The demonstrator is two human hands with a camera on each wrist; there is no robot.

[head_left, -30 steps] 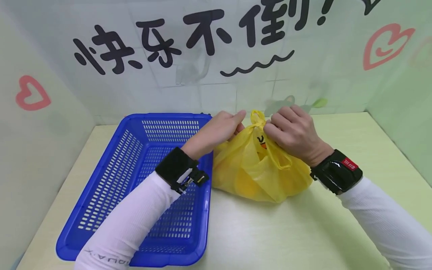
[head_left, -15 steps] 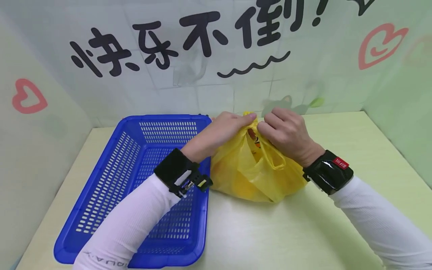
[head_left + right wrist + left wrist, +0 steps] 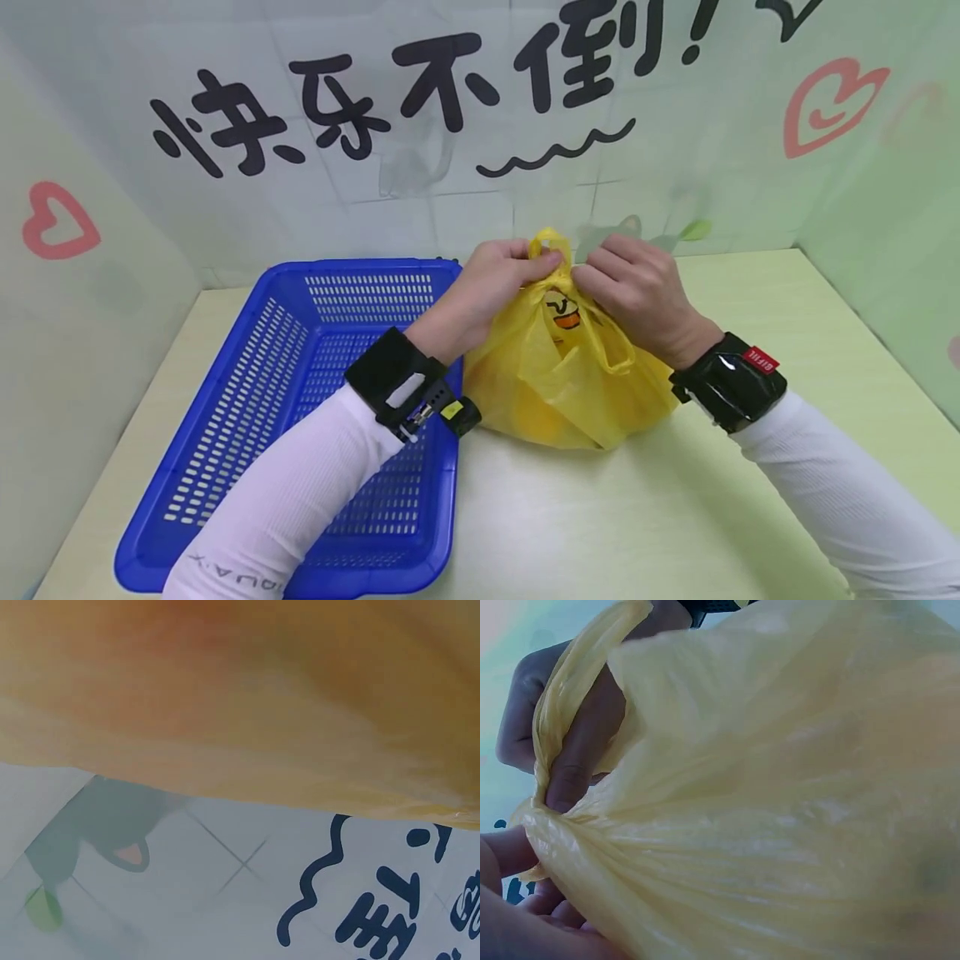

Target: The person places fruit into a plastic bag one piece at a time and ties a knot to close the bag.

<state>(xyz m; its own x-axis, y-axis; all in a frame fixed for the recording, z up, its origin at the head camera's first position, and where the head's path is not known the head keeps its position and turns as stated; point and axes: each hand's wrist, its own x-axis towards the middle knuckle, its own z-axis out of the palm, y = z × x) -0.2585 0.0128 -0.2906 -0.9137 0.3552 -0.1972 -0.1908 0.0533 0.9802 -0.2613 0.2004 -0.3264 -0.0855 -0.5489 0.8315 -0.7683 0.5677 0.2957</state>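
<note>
A full yellow plastic bag (image 3: 570, 400) with a printed smiling face sits on the table, its neck gathered into a knot with a loop standing above. My left hand (image 3: 498, 279) pinches the gathered neck at the loop between thumb and fingers. On the other side, my right hand (image 3: 633, 287) grips the plastic beside the knot with curled fingers. In the left wrist view, a twisted handle (image 3: 559, 705) of the bag passes over the right hand's fingers. The bag's contents show only as orange-yellow shapes through the plastic. In the right wrist view the bag (image 3: 240, 697) hides the hand.
A blue perforated plastic basket (image 3: 450, 500) stands left of the bag, close against it, with my left forearm over it. A printed wall (image 3: 360, 225) rises behind the table (image 3: 570, 525), and side walls flank it.
My left hand has moved right onto the bag's neck, and its thumb now presses at the loop. The right hand keeps its grip. The head view has shifted slightly.
</note>
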